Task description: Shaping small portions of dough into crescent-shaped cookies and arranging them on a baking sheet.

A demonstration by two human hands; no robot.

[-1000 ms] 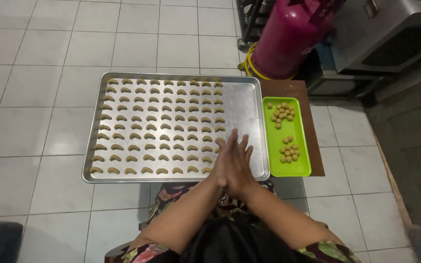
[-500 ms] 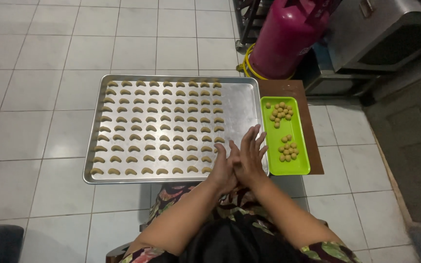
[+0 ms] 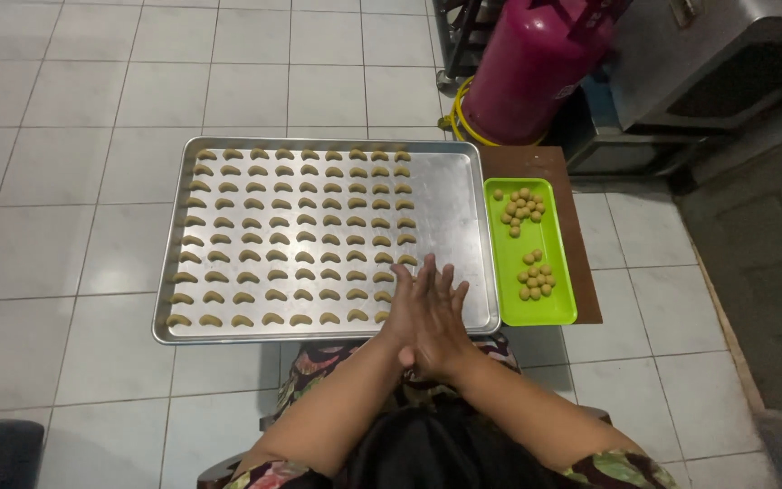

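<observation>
Right now the left hand (image 3: 406,312) and right hand (image 3: 441,326) press flat together, fingers straight, over the tray (image 3: 450,195) edge; any dough between them is hidden. Leaning could squash the nearby curved cookies (image 3: 355,315).

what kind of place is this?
Likely a home or small bakery kitchen, with work done on a tiled floor: a metal baking tray of crescent dough pieces, a green tray of dough balls, and a pink gas cylinder beside steel equipment.
</observation>
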